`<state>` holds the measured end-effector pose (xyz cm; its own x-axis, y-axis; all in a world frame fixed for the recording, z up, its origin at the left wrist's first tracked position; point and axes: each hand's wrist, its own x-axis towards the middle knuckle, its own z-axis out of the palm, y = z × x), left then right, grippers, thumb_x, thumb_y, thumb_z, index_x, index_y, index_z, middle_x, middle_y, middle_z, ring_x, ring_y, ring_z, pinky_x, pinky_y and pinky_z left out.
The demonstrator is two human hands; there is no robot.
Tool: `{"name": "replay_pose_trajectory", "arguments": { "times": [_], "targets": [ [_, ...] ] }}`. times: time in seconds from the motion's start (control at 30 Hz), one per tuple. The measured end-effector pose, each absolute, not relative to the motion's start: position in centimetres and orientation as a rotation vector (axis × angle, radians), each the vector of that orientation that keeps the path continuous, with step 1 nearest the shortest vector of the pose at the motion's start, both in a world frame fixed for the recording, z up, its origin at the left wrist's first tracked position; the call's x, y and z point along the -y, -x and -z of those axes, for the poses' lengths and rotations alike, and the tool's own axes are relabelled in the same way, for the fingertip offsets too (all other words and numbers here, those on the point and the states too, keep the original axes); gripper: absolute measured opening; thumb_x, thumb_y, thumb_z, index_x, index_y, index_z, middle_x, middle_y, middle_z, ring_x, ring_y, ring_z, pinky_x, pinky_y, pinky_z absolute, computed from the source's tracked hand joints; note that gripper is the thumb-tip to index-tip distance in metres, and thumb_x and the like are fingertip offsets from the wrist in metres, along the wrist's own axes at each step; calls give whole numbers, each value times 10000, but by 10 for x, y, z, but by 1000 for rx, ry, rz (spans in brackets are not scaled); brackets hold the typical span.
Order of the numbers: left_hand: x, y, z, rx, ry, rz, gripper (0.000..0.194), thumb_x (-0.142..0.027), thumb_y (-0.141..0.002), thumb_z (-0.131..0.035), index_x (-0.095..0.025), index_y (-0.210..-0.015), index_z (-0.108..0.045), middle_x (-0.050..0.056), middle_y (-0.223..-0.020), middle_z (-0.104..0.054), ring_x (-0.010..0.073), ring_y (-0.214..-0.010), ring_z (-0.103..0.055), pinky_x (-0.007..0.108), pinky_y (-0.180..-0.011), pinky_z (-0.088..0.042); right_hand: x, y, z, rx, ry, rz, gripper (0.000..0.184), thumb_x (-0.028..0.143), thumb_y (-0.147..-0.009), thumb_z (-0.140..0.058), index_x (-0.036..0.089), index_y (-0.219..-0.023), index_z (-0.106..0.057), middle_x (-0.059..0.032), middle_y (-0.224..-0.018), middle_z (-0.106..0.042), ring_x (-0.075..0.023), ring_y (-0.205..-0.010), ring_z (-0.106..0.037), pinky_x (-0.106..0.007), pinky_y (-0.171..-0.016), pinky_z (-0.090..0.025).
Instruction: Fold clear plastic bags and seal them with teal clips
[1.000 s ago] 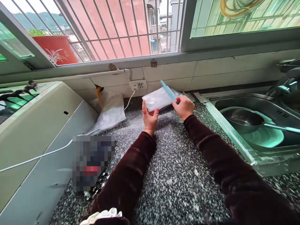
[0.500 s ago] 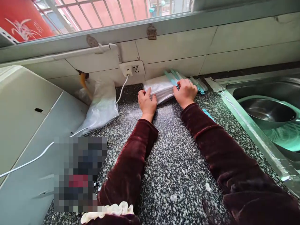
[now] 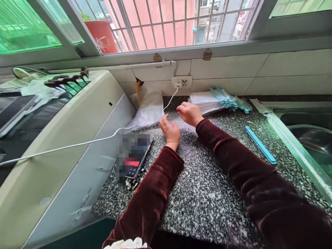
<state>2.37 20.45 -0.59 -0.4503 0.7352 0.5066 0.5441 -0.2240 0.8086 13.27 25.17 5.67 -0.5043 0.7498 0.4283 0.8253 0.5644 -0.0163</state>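
Observation:
My left hand [image 3: 170, 131] is just above the dark speckled counter, fingers stretched and slightly apart, nothing visible in it. Beside it, my right hand [image 3: 191, 113] has its fingers curled together over the counter; what they hold, if anything, is hidden. A faint clear film seems to shine below it, too blurred to be sure. Behind my right hand lies a stack of clear plastic bags [image 3: 203, 99] with several light-blue sealing strips [image 3: 225, 98] on its right end. A single light-blue strip [image 3: 260, 145] lies apart, beyond my right sleeve.
A white plastic bag [image 3: 150, 108] lies at the left by the wall, near a white cable [image 3: 103, 139] running from a socket [image 3: 182, 82]. A phone [image 3: 141, 155] rests against the stove's side panel [image 3: 85, 166]. At the right is a metal sink [image 3: 282, 112].
Both hands have come off the bag stack and moved left. My left hand has opened its fingers. The view has swung left, bringing the stove and the whole loose blue strip into sight.

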Motion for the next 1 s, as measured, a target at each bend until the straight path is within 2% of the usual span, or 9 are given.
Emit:
{"name": "replay_pose_trajectory", "arguments": {
  "times": [0.17, 0.37, 0.53, 0.7, 0.83, 1.0],
  "targets": [
    [-191, 4, 16, -1842, -1323, -1758, 407, -87, -766, -437, -160, -1166, -453, 152, -1171, -464, 245, -1111, -494, 429, -981, -405, -250, -83, -52, 2675, 1088, 428, 285, 189, -893, -410, 152, -1114, -585, -127, -1036, -595, -200, -865, -501, -299, -665, -274],
    [-192, 3, 16, -1693, -1166, -1721, 578, -89, -782, -451, -158, -1336, -301, 182, -1255, -463, 245, -1138, -506, 429, -974, -419, -257, -61, -50, 2622, 1094, 476, 304, 138, -901, -347, 109, -934, -648, -148, -964, -602, -200, -844, -474, -322, -671, -253],
    [-192, 2, 8, -1606, -1107, -1682, 694, -90, -800, -449, -166, -1425, -157, 188, -1325, -440, 225, -1121, -537, 390, -947, -444, -264, -85, -71, 2440, 1166, 510, 296, 142, -892, -349, 141, -894, -645, -126, -969, -601, -193, -845, -469, -323, -696, -268],
    [-183, -4, -1, -1487, -1221, -1749, 711, -136, -837, -434, -200, -1446, -72, 177, -1329, -453, 162, -933, -612, 329, -861, -487, -251, -136, -90, 2283, 1250, 600, 334, 229, -915, -327, 157, -852, -648, -104, -932, -592, -192, -830, -475, -328, -704, -310],
    [-168, -11, -3, -1435, -1319, -1827, 668, -193, -834, -471, -207, -1418, -148, 164, -1284, -499, 143, -877, -620, 292, -796, -503, -218, -176, -94, 2219, 1213, 576, 343, 288, -910, -348, 186, -796, -655, -66, -845, -576, -170, -771, -468, -321, -701, -347],
    [-147, -2, 0, -1345, -1265, -1616, 464, -363, -821, -534, -185, -1242, -454, 120, -1071, -636, 232, -953, -627, 393, -795, -521, -163, -220, -87, 2163, 1163, 527, 293, 273, -881, -401, 224, -774, -669, -37, -775, -579, -151, -727, -480, -314, -688, -391]
  ]
}}
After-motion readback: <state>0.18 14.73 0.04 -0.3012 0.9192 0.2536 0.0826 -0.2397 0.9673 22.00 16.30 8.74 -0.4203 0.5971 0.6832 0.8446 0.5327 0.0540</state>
